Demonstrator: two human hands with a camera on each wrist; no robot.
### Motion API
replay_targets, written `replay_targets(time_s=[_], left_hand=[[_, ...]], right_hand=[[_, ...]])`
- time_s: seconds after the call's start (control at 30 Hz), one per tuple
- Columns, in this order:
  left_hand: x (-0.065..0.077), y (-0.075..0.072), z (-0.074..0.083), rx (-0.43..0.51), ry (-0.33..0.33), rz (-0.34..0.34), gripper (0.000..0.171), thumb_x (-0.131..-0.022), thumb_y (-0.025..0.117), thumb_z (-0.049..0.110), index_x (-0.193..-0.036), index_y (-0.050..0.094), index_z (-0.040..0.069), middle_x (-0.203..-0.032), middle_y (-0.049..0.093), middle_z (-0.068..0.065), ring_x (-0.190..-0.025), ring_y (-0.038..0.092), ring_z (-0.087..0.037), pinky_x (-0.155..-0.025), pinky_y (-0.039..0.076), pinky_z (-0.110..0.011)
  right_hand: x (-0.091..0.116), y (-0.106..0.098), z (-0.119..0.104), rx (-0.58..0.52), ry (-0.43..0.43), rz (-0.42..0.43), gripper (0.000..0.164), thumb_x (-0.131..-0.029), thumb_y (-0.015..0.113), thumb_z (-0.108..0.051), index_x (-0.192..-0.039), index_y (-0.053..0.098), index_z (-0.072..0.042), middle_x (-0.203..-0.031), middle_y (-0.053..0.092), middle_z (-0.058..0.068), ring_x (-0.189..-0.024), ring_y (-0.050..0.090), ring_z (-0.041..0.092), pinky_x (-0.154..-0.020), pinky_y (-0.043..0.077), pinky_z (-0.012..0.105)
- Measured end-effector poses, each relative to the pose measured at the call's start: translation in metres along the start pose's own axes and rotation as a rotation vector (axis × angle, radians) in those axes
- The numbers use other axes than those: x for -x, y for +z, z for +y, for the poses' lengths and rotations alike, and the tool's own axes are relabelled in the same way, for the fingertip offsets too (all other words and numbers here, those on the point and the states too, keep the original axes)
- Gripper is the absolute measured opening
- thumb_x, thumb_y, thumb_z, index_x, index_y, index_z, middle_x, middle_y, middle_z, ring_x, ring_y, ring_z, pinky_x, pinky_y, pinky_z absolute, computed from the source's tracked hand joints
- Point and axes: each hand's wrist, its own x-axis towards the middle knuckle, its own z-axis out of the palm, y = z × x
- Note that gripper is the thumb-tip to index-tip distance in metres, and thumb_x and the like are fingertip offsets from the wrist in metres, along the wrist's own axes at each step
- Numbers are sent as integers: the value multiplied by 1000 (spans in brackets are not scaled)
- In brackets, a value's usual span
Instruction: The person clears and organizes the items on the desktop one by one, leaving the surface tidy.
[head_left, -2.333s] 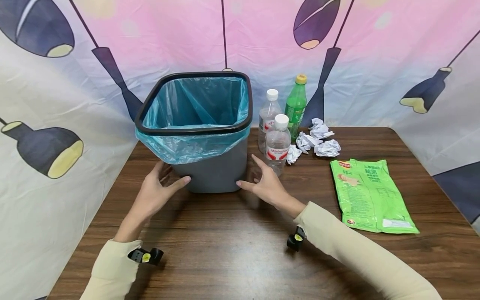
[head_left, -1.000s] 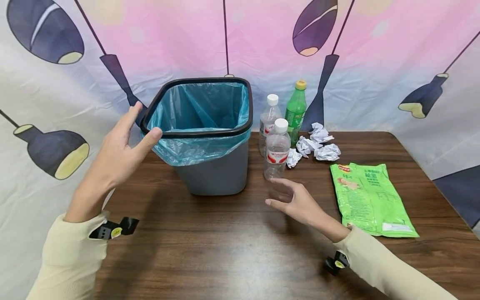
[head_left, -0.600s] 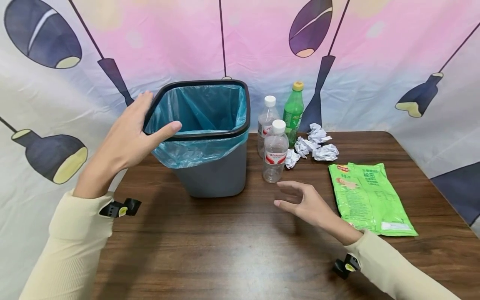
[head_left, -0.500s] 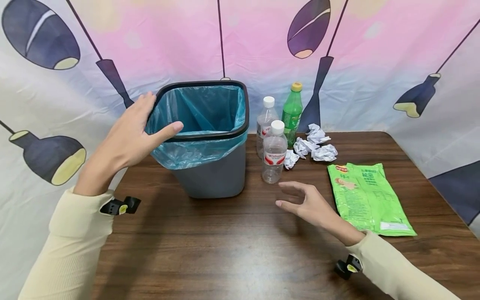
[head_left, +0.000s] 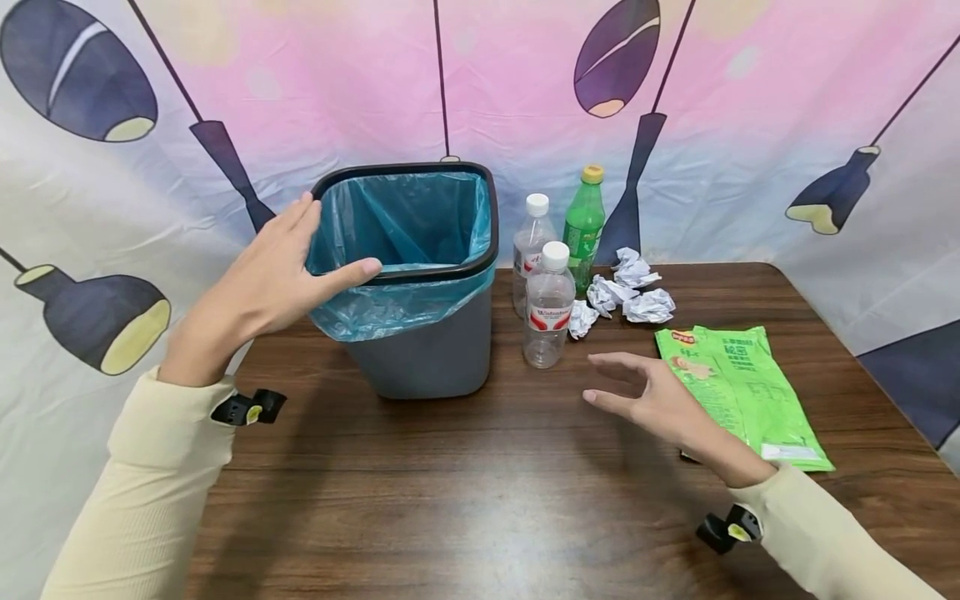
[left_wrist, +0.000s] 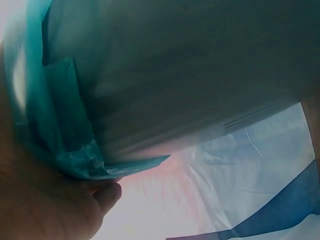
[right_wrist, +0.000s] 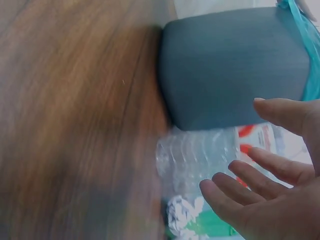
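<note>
The left hand (head_left: 266,279) spreads straight fingers and a parted thumb, grasping nothing, at the black rim (head_left: 435,273) of the bin (head_left: 431,358) to its right, while the relaxed, unladen right hand (head_left: 656,400) hovers, tabletop (head_left: 465,483) separating its fingertips from the near bottle (head_left: 550,321) ahead-left.

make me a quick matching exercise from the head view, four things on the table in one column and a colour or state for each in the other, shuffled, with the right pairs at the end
Things
1. bin
2. green bottle
3. paper balls
4. green bag

States
A. crumpled and white
B. lying flat, partly hidden by the right hand
C. upright, with a yellow cap
D. grey, lined with blue plastic

Right pairs: 1-D, 2-C, 3-A, 4-B
</note>
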Motion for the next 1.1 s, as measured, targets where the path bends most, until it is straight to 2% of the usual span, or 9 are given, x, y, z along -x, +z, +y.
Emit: replay_targets(time_s=[0.27,0.4,0.53,0.67,0.8,0.9,1.03,1.1], left_hand=[[2,-2,-4,-20,-27,-69,112,-92,51,72,-161,-2,1,-167,-16,-9,-154,-11,-34,-120,1,-62],[2,-3,-5,-21,-29,-80,114,-91,54,72,-160,-3,0,-167,-17,-10,-154,-12,-33,-120,1,-62],[1,-3,-7,-20,-28,-90,115,-91,55,71,-160,-3,0,-167,-17,-9,-154,-11,-34,-120,2,-63],[1,-2,-9,-11,-34,-96,116,-91,55,72,-160,-5,2,-167,-18,-8,-154,-11,-35,-119,3,-65],[1,-1,-10,-15,-37,-93,116,-90,55,72,-160,-6,2,-167,-18,-8,-154,-10,-35,-118,4,-67],[0,-1,-10,-21,-36,-89,116,-90,55,72,-160,-6,2,-167,-17,-9,-154,-10,-36,-118,5,-67],[0,-1,-10,-22,-38,-83,117,-90,55,73,-160,-5,1,-167,-17,-10,-154,-9,-36,-118,6,-66],[-1,-1,-10,-26,-38,-80,117,-90,55,73,-160,-5,1,-167,-16,-10,-154,-9,-37,-118,6,-66]], right_hand=[[8,-21,-1,-52,69,13,58,-91,78,-31,-140,59,-6,-144,56,14,-129,57,35,-97,54,42],[10,-33,2,-13,70,25,59,-91,78,-34,-141,59,-8,-144,56,13,-128,58,34,-94,55,38],[9,-44,7,16,71,29,61,-92,77,-36,-143,57,-8,-146,54,14,-132,54,37,-94,55,38],[9,-56,14,0,75,34,65,-93,76,-35,-146,53,-6,-150,50,14,-137,47,40,-95,53,25],[12,-71,21,7,67,58,67,-93,76,-31,-149,49,-5,-151,48,17,-138,45,42,-89,49,11],[14,-82,27,47,50,85,67,-93,77,-29,-149,49,-6,-150,50,18,-138,44,44,-86,48,9],[16,-96,37,113,61,119,69,-89,81,-30,-149,51,-11,-150,50,13,-139,43,42,-86,43,4],[16,-104,44,149,63,121,71,-88,81,-29,-149,51,-11,-152,48,13,-141,41,43,-98,47,16]])
